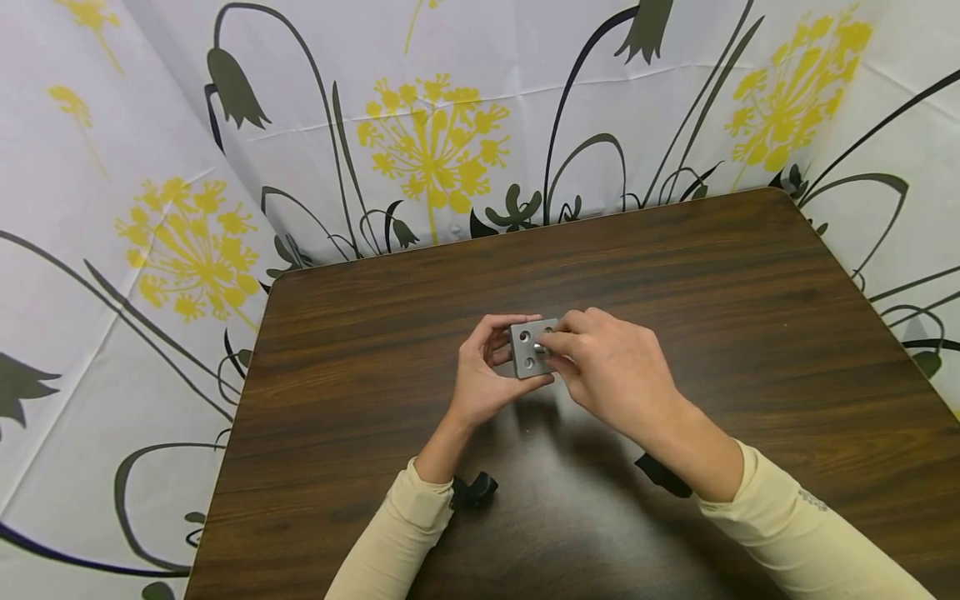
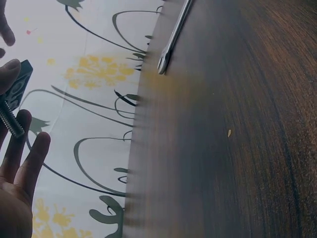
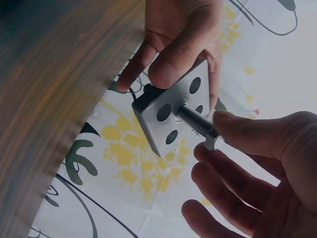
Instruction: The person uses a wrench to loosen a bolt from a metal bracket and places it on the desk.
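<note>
A square grey metal plate (image 1: 528,360) with several round holes is held up above the table. My left hand (image 1: 483,367) grips it by its edges, thumb on the near edge and fingers behind the far one. A hex bolt (image 3: 195,120) stands out from the middle of the plate (image 3: 153,115), its threads showing between plate and head. My right hand (image 3: 262,168) pinches the bolt's head between thumb and index finger, the other fingers loosely bent. In the left wrist view, the plate (image 2: 21,84) and the threaded bolt (image 2: 12,121) show only partly at the left edge.
A dark wood-grain table (image 1: 360,375) lies under both hands. On it, in the left wrist view, is a long shiny wrench-like tool (image 2: 173,39). A white curtain (image 1: 300,150) with flower prints stands behind the table. Black straps or mounts (image 1: 474,492) sit at the wrists.
</note>
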`<control>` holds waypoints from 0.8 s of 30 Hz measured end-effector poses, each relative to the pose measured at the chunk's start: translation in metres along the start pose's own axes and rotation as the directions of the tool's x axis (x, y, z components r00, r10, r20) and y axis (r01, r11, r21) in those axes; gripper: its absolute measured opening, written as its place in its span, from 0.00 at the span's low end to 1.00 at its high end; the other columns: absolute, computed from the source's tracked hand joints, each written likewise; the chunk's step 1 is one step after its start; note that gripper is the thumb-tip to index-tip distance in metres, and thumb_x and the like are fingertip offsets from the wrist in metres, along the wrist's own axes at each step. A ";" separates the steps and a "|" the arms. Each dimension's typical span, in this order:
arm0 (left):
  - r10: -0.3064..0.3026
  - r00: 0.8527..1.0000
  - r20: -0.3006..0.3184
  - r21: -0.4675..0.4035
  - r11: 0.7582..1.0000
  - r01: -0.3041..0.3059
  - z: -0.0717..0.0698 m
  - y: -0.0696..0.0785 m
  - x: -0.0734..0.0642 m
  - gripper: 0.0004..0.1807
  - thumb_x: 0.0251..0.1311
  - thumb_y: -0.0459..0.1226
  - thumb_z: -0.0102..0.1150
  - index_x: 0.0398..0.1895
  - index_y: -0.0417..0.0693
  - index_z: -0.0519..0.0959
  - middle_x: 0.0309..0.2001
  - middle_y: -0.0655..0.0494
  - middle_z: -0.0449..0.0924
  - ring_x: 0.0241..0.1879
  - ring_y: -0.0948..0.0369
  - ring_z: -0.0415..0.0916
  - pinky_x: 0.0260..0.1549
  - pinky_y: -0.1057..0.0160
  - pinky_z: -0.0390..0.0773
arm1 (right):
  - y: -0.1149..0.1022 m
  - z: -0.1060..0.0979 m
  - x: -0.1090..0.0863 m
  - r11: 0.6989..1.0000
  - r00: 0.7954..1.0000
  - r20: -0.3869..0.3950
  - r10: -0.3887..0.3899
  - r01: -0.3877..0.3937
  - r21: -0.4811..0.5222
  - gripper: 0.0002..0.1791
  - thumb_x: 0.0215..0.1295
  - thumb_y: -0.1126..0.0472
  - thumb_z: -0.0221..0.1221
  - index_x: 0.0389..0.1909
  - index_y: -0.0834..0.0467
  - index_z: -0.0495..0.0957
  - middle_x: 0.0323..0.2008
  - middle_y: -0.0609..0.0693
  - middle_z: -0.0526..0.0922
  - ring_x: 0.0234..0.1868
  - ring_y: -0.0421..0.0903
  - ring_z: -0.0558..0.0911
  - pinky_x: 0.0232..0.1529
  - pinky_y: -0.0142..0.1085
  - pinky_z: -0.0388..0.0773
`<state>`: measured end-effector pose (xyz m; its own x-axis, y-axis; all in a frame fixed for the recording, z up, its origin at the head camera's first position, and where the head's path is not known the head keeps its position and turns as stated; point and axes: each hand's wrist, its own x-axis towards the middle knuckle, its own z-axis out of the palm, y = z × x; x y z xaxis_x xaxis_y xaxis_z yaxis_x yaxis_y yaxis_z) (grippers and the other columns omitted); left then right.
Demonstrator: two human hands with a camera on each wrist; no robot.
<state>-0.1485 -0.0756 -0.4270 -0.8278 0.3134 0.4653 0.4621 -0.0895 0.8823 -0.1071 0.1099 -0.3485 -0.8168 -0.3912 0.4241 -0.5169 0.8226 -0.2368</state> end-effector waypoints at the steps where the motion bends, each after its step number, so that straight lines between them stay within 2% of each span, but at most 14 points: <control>1: 0.000 1.000 0.000 -0.002 1.000 0.000 0.000 0.000 0.000 0.39 0.33 0.16 0.76 0.56 0.29 0.71 0.56 0.38 0.78 0.52 0.46 0.79 0.45 0.51 0.81 | 0.000 0.000 0.000 1.000 1.000 0.000 -0.008 0.008 0.006 0.14 0.56 0.57 0.72 0.44 0.52 0.88 0.36 0.45 0.84 0.31 0.43 0.79 0.19 0.36 0.74; 4: 0.004 1.000 0.002 -0.003 1.000 -0.004 0.000 0.000 0.000 0.39 0.33 0.16 0.76 0.56 0.29 0.71 0.55 0.38 0.78 0.51 0.46 0.79 0.45 0.51 0.81 | 0.000 0.000 0.000 1.000 1.000 -0.023 0.001 -0.001 -0.004 0.15 0.57 0.54 0.71 0.44 0.52 0.87 0.36 0.45 0.84 0.31 0.43 0.78 0.19 0.37 0.74; 8: 0.010 1.000 0.001 0.005 1.000 -0.010 0.000 0.001 0.001 0.39 0.33 0.16 0.76 0.55 0.29 0.71 0.55 0.38 0.78 0.51 0.47 0.79 0.45 0.51 0.82 | -0.001 0.000 0.000 0.998 0.998 -0.034 0.050 -0.051 -0.030 0.15 0.58 0.49 0.70 0.42 0.53 0.88 0.29 0.45 0.84 0.26 0.43 0.78 0.15 0.37 0.71; 13: 0.005 1.000 0.002 0.000 1.000 -0.005 0.000 0.001 0.001 0.39 0.33 0.16 0.76 0.56 0.29 0.71 0.56 0.38 0.78 0.52 0.46 0.79 0.45 0.51 0.82 | -0.001 -0.001 -0.001 1.000 1.000 -0.003 0.025 -0.025 -0.010 0.13 0.56 0.56 0.72 0.43 0.52 0.88 0.33 0.45 0.84 0.28 0.43 0.79 0.17 0.37 0.73; 16: 0.006 1.000 0.004 -0.001 1.000 -0.006 0.000 0.000 0.001 0.39 0.33 0.16 0.75 0.55 0.29 0.71 0.56 0.38 0.78 0.51 0.46 0.79 0.45 0.50 0.82 | -0.001 -0.001 -0.001 1.000 1.000 -0.027 0.011 -0.011 -0.007 0.15 0.55 0.56 0.72 0.45 0.51 0.87 0.35 0.44 0.84 0.30 0.43 0.79 0.18 0.38 0.74; 21: 0.019 1.000 0.002 0.002 1.000 -0.019 0.000 -0.003 0.001 0.40 0.32 0.16 0.76 0.55 0.29 0.71 0.56 0.38 0.78 0.50 0.46 0.79 0.44 0.51 0.82 | -0.001 -0.001 0.000 0.998 0.998 -0.038 0.056 -0.057 -0.041 0.14 0.58 0.48 0.69 0.40 0.52 0.88 0.27 0.44 0.83 0.24 0.43 0.78 0.15 0.38 0.71; 24: 0.015 1.000 0.000 -0.001 1.000 -0.015 0.000 -0.002 0.001 0.40 0.32 0.16 0.76 0.56 0.30 0.71 0.56 0.39 0.78 0.51 0.46 0.79 0.44 0.51 0.82 | -0.001 -0.002 0.000 0.998 0.998 -0.004 0.056 -0.056 -0.042 0.11 0.58 0.51 0.70 0.39 0.52 0.88 0.26 0.44 0.83 0.23 0.43 0.78 0.14 0.37 0.70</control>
<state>-0.1503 -0.0751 -0.4287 -0.8208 0.3124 0.4783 0.4740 -0.0948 0.8754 -0.1064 0.1097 -0.3464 -0.8432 -0.3430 0.4140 -0.4592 0.8599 -0.2228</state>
